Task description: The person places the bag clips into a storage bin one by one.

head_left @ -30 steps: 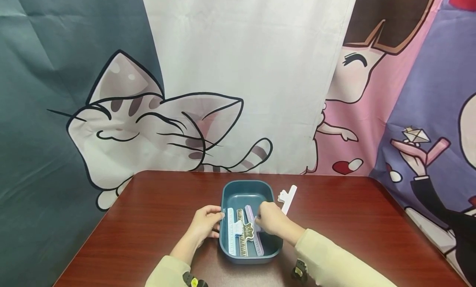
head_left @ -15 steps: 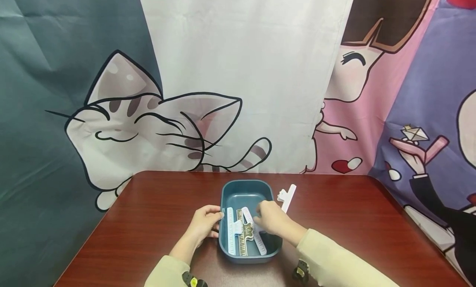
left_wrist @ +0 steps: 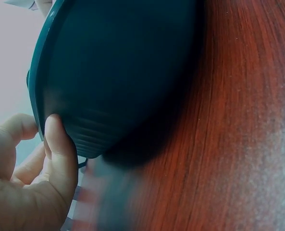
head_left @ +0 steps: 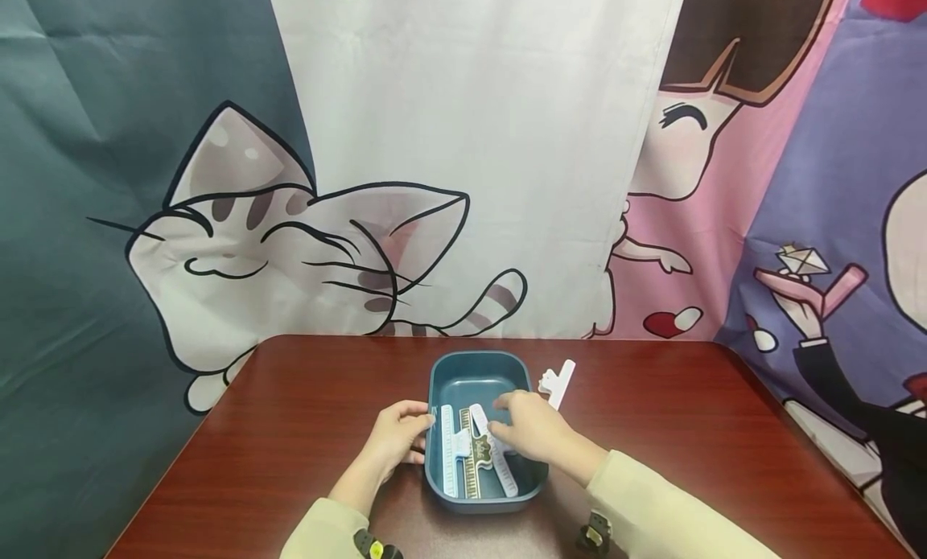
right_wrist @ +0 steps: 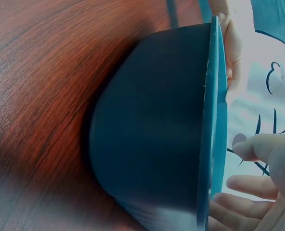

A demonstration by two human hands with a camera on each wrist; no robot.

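A dark blue-green plastic bin (head_left: pixel 479 507) stands on the table. My left hand (head_left: pixel 394 440) grips its left rim, and in the left wrist view finger and thumb pinch the edge of the bin (left_wrist: pixel 108 72). Three long-bar clips lie side by side inside: a light blue one (head_left: pixel 448 454), a black-and-gold one (head_left: pixel 472 466) and a slanted pale purple one (head_left: pixel 504 472). Over the purple clip, my right hand (head_left: pixel 539 429) has thumb and forefinger spread apart. The right wrist view has this hand (right_wrist: pixel 262 187) beside the bin's rim, holding nothing visible.
A white long-bar clip (head_left: pixel 559 382) lies on the table just right of the bin, partly hidden by my right hand. The reddish-brown wooden table (head_left: pixel 311 382) reaches back to a cartoon-printed curtain (head_left: pixel 463 100).
The purple clip has tilted, its far end shifting left against the black-and-gold clip. My right hand's fingers have loosened and spread from it. The left hand stays on the rim.
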